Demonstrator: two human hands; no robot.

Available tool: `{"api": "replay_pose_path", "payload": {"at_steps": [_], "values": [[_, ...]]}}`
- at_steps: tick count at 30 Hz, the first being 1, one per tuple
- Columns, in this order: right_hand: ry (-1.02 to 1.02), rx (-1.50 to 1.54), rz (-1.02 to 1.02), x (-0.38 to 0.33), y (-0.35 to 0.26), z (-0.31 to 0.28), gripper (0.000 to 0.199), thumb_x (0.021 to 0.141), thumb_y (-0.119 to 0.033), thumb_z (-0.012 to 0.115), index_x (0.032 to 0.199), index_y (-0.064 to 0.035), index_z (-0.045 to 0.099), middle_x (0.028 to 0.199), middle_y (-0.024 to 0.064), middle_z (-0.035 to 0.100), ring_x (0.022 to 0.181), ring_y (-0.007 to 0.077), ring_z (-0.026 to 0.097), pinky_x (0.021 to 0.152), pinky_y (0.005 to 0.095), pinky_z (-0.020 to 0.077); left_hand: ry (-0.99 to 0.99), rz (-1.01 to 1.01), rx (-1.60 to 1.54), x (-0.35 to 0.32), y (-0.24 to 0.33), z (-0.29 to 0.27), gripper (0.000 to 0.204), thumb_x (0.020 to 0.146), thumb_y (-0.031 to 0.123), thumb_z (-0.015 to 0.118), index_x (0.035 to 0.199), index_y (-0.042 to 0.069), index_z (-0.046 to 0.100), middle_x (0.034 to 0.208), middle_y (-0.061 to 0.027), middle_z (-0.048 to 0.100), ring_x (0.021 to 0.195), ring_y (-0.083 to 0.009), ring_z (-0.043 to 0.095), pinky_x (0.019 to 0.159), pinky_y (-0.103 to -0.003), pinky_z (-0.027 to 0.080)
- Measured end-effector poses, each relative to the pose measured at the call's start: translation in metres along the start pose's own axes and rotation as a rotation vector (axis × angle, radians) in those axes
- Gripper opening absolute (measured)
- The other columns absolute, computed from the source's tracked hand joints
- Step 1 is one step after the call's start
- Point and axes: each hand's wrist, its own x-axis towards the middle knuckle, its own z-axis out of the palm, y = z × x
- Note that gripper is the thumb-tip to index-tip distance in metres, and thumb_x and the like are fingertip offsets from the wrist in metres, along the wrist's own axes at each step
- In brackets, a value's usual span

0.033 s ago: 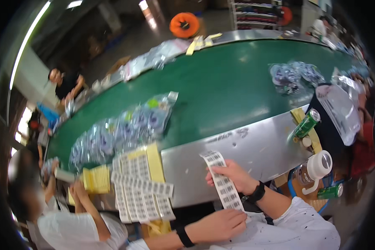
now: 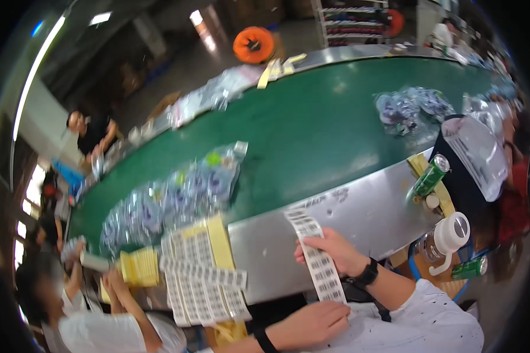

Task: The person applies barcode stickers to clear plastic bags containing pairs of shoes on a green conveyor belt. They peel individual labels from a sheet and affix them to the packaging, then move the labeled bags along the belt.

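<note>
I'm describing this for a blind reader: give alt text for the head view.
A person's right hand holds a white paper strip of black barcodes, the left hand at its lower end. White barcode sheets lie left, clear plastic bags beyond on a green surface.

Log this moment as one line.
right hand: holding label strip; left hand: at strip's lower end; label sheets: left of strip; bagged goods: on green surface

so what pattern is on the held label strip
The strip has black barcodes on white; head view.
</note>
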Motion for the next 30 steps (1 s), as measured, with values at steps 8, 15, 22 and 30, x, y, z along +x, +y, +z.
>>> {"api": "replay_pose_path", "payload": {"at_steps": [8,15,22,30], "values": [[0.208,-0.044,-0.29,-0.022,-0.011,-0.048,0.016,0.088,-0.013,0.059,0.1,-0.0027,0.06,0.095,0.0036,0.063,0.083,0.0089,0.06,0.073,0.0257,0.0497,0.402,-0.726,-0.221,-0.005,-0.014,-0.017,0.028,0.079,0.004,0.061,0.106,-0.001,0.057,0.13,-0.022,0.044,0.106,-0.0354,0.052,0.09,-0.041,0.04],[-0.015,-0.344,-0.13,-0.026,0.019,-0.004,0.026,0.086,-0.014,0.062,0.107,0.0012,0.061,0.094,0.0021,0.064,0.084,0.0052,0.055,0.075,0.0218,0.0461,0.633,-0.849,-0.192,0.016,-0.06,-0.03,0.036,0.083,-0.006,0.052,0.118,-0.005,0.051,0.101,-0.0117,0.061,0.089,-0.0169,0.058,0.078,-0.028,0.047],[0.08,-0.284,-0.105,-0.035,0.021,0.009,0.022,0.085,-0.014,0.063,0.097,0.0038,0.063,0.082,0.0014,0.064,0.074,0.0048,0.055,0.066,0.0219,0.0465,0.885,-0.97,-0.439,0.005,-0.061,-0.02,0.029,0.086,-0.001,0.055,0.115,-0.003,0.055,0.081,-0.0029,0.061,0.07,-0.0051,0.051,0.064,-0.018,0.041],[-0.081,-0.043,-0.248,-0.037,-0.011,0.016,0.046,0.094,-0.025,0.044,0.129,0.0041,0.04,0.126,0.0145,0.048,0.113,0.0177,0.048,0.092,0.0307,0.041,0.976,-1.065,-0.429,-0.015,-0.057,-0.034,0.025,0.085,0.0,0.056,0.11,-0.004,0.058,0.084,-0.0067,0.065,0.076,-0.007,0.056,0.071,-0.02,0.044]]}}
